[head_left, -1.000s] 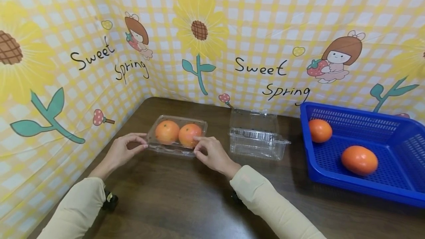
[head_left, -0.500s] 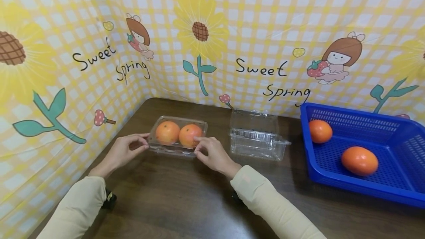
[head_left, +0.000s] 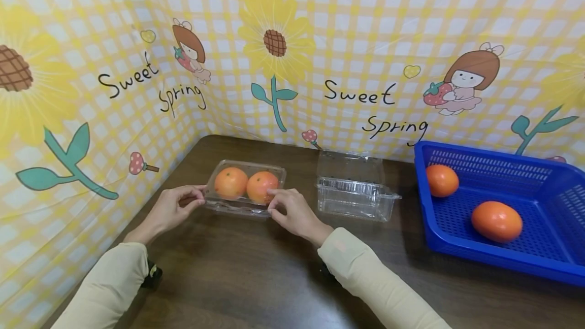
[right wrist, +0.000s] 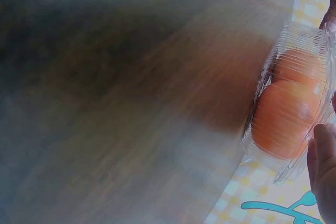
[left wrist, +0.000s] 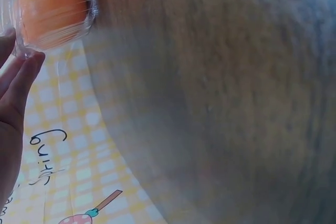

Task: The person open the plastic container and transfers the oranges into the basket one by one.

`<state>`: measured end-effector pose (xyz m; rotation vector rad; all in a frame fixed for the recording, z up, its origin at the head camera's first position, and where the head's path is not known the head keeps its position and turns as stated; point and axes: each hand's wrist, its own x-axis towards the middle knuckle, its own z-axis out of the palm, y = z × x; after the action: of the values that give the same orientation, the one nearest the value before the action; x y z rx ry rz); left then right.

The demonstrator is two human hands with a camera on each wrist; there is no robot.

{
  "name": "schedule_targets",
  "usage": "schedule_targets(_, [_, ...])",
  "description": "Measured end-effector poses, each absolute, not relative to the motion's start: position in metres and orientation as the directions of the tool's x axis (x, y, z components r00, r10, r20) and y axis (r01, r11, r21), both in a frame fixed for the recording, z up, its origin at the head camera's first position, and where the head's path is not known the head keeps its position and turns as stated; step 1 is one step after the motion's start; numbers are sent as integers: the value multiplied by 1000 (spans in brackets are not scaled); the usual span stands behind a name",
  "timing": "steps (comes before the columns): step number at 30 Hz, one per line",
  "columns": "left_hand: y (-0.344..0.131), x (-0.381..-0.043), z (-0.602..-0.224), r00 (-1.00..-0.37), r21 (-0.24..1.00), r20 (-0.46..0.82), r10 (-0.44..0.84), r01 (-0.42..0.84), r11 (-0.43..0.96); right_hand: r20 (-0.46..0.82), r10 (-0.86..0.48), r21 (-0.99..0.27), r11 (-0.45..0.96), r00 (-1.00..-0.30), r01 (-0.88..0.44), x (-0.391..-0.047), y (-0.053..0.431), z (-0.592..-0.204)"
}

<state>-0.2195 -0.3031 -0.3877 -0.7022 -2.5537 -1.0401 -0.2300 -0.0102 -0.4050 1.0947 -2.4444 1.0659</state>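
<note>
A clear plastic clamshell box [head_left: 237,209], its lid down, stands on the dark wooden table and holds two oranges [head_left: 230,183] side by side. My left hand [head_left: 169,209] pinches the box's left edge between thumb and fingers. At the front right corner, my right hand [head_left: 294,212] grips the rim with its thumb low and fingers over the lid. Ribbed plastic wall [right wrist: 286,40] and both oranges show in the right wrist view. From the left wrist, one orange [left wrist: 52,6] appears through the plastic, beside my fingertips [left wrist: 32,59].
A second clear clamshell box [head_left: 352,202] stands right of my right hand, lid raised. Farther right is a blue plastic basket [head_left: 484,258] with an orange [head_left: 442,181] at its left wall and another [head_left: 496,221] near the front. A checked cloth [head_left: 347,29] hangs behind the table.
Hardly anything differs: both hands stay on the box's edges, and the box and oranges keep their places. The head view shifts very slightly.
</note>
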Motion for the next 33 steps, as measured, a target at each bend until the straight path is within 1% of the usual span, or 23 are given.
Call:
schedule_targets(4, [-298, -214, -383, -838, 574, 441, 321, 538, 617, 498, -542, -513, 445, -677, -734, -230, -11, -405])
schedule_targets(8, [-308, -224, -397, -837, 574, 443, 322, 540, 616, 496, -546, -505, 451, -675, -736, -229, -10, -403])
schedule_targets(14, [-311, -228, -402, -836, 561, 442, 324, 540, 628, 492, -546, -504, 457, -678, -733, -229, -10, -403])
schedule_targets(24, [-313, -227, -401, -823, 507, 458, 334, 551, 662, 517, -551, -476, 451, -655, -755, -231, -11, -406])
schedule_targets(33, [-313, -227, -389, -819, 556, 425, 386, 573, 603, 504, -547, -486, 460, -669, -743, -230, -10, -404])
